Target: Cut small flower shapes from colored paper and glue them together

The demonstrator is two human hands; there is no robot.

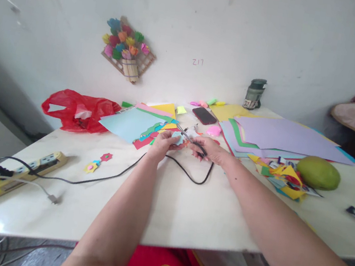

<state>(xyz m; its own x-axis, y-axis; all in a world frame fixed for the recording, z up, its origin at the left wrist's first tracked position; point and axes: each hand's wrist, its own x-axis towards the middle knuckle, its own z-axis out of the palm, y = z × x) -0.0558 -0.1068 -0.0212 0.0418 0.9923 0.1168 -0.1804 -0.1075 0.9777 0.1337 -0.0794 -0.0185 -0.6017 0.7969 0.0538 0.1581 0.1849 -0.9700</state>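
Over the middle of the table, my left hand (163, 143) pinches a small light blue piece of paper (178, 138). My right hand (210, 149) is closed around the black handles of a pair of scissors (199, 149). Their metal blades point up and left, close beside the blue paper; whether they touch it I cannot tell. Just behind my hands lie coloured paper strips (150, 134) in green, blue, yellow and red. Left of my forearm, small paper flowers (92, 165) in yellow, blue and red rest on the table.
A black cable (89, 182) runs from the power strip (48, 161) toward my hands. At the left is a red plastic bag (80, 108). A phone (204, 115), coloured sheets (285, 135), a tumbler (254, 94), paper scraps (286, 179) and a green mango (318, 173) stand or lie behind and right.
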